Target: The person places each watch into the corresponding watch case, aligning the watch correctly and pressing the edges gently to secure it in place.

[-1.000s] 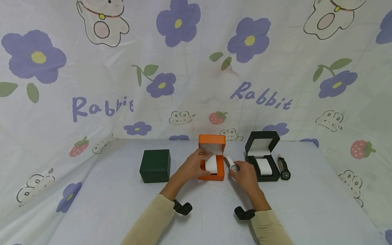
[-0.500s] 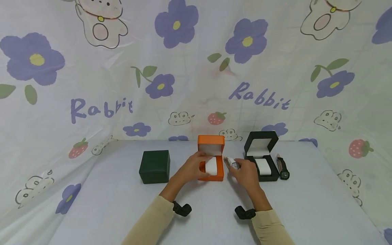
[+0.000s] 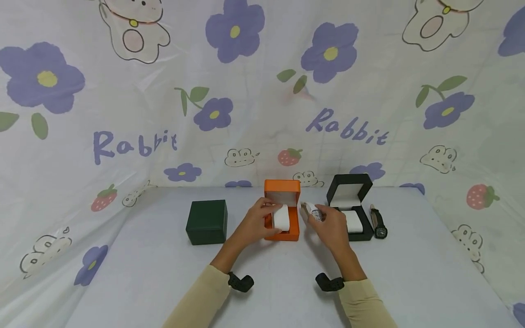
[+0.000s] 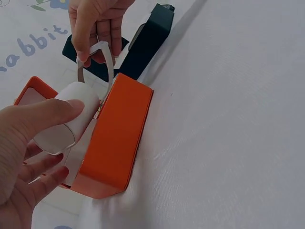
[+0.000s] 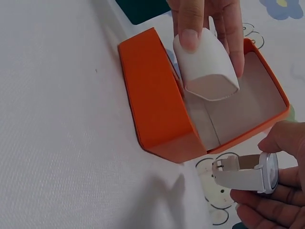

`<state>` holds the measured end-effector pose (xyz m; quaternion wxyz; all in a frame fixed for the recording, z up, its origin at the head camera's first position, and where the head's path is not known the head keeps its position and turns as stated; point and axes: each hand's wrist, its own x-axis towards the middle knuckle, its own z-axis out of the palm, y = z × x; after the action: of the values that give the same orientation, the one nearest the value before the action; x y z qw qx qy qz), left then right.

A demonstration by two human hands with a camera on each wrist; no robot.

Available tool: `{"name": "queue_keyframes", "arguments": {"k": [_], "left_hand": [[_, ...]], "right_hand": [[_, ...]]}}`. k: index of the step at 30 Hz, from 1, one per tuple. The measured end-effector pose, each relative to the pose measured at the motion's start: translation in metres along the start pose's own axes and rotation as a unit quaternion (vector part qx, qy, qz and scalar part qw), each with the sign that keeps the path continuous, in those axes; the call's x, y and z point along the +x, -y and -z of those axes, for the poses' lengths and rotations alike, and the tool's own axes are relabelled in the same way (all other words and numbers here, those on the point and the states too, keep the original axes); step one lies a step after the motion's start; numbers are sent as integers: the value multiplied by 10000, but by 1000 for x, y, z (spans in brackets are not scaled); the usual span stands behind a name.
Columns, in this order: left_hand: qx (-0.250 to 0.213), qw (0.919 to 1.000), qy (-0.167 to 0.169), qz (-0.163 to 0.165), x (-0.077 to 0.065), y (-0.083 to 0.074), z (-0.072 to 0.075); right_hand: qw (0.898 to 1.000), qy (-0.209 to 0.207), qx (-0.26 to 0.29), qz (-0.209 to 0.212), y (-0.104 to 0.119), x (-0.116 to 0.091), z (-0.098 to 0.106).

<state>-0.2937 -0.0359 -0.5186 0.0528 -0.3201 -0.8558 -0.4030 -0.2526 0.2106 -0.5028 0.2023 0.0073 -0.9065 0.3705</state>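
Left hand (image 3: 255, 221) pinching white cushion (image 5: 206, 64), right hand (image 3: 334, 225) gripping white watch (image 3: 315, 212) by case (image 5: 267, 175); I'm judging cushion light, squeezable, strap (image 5: 240, 180) bendy, dial (image 3: 316, 214) fragile, favouring case-edge hold.

middle box (image 3: 287, 237): orange, pale lining | cushion (image 3: 282, 218): white | held watch (image 5: 240, 180): white strap | right box (image 3: 366, 222): black, pale lining | left box (image 3: 206, 222): dark green | sleeves (image 3: 201, 296): beige | backdrop (image 3: 262, 100): white, purple flowers (image 3: 242, 16)

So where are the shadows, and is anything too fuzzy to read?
Right wrist view: a soft shadow on the table, below the orange box; left wrist view: another stretches beside the dark box; head view: the watch is too small to read.
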Motion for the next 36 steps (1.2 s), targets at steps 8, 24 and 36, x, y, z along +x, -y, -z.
{"name": "queue_keyframes", "arguments": {"k": [8,24,36], "left_hand": [[-106,9995,-204,-234,-9,-3,3],[-274,9970,-488,-540,-22,-38,15],[-431,9948,-629,-678,-27,-53,14]], "right_hand": [[9987,-400,301,134,13,0,10],[9965,-132,802,198,53,-9,32],[9905,-49,1033,910,72,-16,34]]}}
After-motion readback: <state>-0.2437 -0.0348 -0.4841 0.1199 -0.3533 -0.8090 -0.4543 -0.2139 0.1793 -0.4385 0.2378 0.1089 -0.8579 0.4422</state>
